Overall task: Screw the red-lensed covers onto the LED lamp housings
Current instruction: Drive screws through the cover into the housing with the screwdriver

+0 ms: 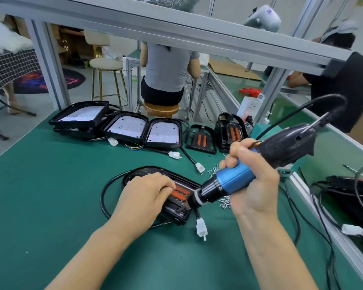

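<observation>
The left hand (149, 191) presses flat on the light, stiff, likely slippery lamp (176, 197) near the bench's front edge, while the right hand (254, 181) grips the screwdriver (235, 181).

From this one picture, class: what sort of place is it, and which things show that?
Probably a small assembly workshop: open lamp housings lined up on a green bench, a corded electric screwdriver in the right hand, loose screws.

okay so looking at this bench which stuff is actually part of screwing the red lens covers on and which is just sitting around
Part of the job:
- lamp under the left hand, red-lensed cover on it
- electric screwdriver in the right hand
- loose screws
- open housings and spare covers at the back

Just lying about:
- white power strip
- red tool behind it
- stool
</observation>
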Action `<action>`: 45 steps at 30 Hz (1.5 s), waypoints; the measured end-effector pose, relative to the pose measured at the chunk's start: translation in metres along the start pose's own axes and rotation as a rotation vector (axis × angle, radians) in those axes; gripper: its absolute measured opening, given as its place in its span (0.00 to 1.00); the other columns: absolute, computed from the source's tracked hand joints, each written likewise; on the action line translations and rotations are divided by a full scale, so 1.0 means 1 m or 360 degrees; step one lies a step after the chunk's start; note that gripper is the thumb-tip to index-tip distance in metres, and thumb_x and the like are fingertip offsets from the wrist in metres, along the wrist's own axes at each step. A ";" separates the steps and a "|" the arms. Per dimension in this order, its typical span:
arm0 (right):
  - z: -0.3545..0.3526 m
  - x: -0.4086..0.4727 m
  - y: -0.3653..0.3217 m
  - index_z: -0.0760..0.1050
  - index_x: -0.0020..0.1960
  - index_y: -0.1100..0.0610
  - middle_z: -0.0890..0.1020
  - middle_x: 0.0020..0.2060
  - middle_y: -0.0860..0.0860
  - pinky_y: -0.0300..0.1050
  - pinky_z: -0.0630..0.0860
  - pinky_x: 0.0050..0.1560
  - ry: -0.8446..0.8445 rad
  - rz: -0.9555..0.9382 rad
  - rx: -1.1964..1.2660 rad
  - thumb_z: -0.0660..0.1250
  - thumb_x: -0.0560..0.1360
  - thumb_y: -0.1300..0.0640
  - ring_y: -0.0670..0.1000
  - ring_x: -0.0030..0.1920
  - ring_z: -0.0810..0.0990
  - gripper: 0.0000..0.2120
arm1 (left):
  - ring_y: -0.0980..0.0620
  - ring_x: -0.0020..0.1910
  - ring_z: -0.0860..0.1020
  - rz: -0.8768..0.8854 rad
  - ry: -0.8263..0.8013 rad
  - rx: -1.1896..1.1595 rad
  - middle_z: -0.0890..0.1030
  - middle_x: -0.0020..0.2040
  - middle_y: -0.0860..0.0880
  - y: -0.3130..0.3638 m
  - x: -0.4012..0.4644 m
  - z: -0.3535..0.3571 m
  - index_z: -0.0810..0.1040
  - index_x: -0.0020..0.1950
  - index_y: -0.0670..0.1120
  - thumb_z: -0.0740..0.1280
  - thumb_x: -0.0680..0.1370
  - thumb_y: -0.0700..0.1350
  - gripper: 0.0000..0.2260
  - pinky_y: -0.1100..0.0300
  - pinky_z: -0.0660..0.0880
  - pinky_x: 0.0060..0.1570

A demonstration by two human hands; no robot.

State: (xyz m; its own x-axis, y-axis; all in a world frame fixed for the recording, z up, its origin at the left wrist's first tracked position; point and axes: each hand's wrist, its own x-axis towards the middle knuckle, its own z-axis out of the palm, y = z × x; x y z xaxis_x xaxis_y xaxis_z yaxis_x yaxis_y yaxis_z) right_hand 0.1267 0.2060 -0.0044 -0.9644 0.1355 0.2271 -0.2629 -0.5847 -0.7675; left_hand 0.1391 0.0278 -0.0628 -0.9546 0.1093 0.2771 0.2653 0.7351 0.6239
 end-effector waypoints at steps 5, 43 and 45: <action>-0.003 0.002 0.004 0.77 0.31 0.50 0.74 0.27 0.48 0.41 0.71 0.35 -0.0002 -0.0003 -0.0125 0.67 0.64 0.64 0.48 0.28 0.72 0.09 | 0.54 0.46 0.75 0.0095 -0.0029 0.0154 0.79 0.45 0.57 0.017 0.022 0.009 0.80 0.51 0.52 0.62 0.80 0.47 0.07 0.61 0.66 0.48; -0.152 0.074 -0.048 0.72 0.40 0.60 0.80 0.25 0.51 0.43 0.75 0.35 0.0405 0.0785 -0.2215 0.75 0.67 0.39 0.50 0.25 0.79 0.24 | 0.42 0.65 0.70 -0.0362 0.0654 0.0153 0.77 0.62 0.45 -0.028 0.007 0.000 0.81 0.55 0.46 0.64 0.70 0.58 0.21 0.43 0.64 0.64; -0.163 0.066 -0.056 0.73 0.42 0.59 0.80 0.27 0.53 0.46 0.78 0.33 0.0461 0.0713 -0.1857 0.78 0.66 0.44 0.52 0.27 0.79 0.22 | 0.42 0.70 0.64 -0.0685 0.0705 -0.0042 0.72 0.68 0.44 -0.047 0.001 -0.004 0.75 0.64 0.46 0.69 0.71 0.56 0.24 0.43 0.60 0.67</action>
State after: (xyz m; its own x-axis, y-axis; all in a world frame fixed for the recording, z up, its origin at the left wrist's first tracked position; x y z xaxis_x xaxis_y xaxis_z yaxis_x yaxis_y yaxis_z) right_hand 0.0729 0.3785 -0.0441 -0.9070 0.3642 -0.2112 0.3571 0.3995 -0.8443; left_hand 0.1264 -0.0095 -0.0895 -0.8313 -0.4857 0.2703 -0.1221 0.6340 0.7636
